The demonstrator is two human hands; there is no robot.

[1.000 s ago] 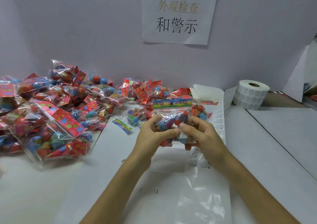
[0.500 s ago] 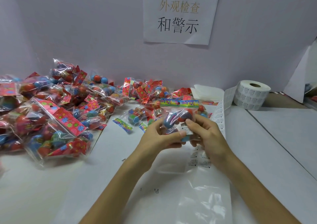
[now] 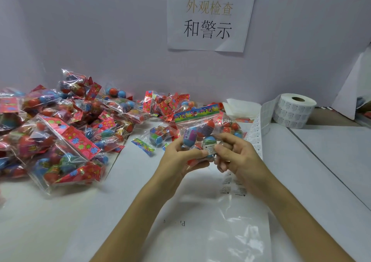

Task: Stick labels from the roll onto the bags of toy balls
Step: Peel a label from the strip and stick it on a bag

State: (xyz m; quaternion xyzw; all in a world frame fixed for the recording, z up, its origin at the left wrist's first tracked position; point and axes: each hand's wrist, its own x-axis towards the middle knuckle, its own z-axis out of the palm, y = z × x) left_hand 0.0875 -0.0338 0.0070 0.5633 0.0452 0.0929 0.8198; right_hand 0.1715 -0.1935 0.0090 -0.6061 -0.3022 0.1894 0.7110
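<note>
Two hands: left hand point(image 3: 180, 159) and right hand point(image 3: 235, 157) hold one clear plastic bag of red and blue toy balls point(image 3: 200, 133) above the white surface point(image 3: 301, 171).
Change: small white printed label point(image 3: 209, 149), a second ago unseen, now on bag front; judged stuck.
Fingers: left curled round bag; right thumb presses label.
Roll: white label roll point(image 3: 293, 111), far right.

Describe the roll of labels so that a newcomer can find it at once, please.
Look below the paper sign on the back wall, then right along the table. The label roll lies flat there, white, its strip trailing toward the hands; unlike the colourful bags, it is plain.
</note>
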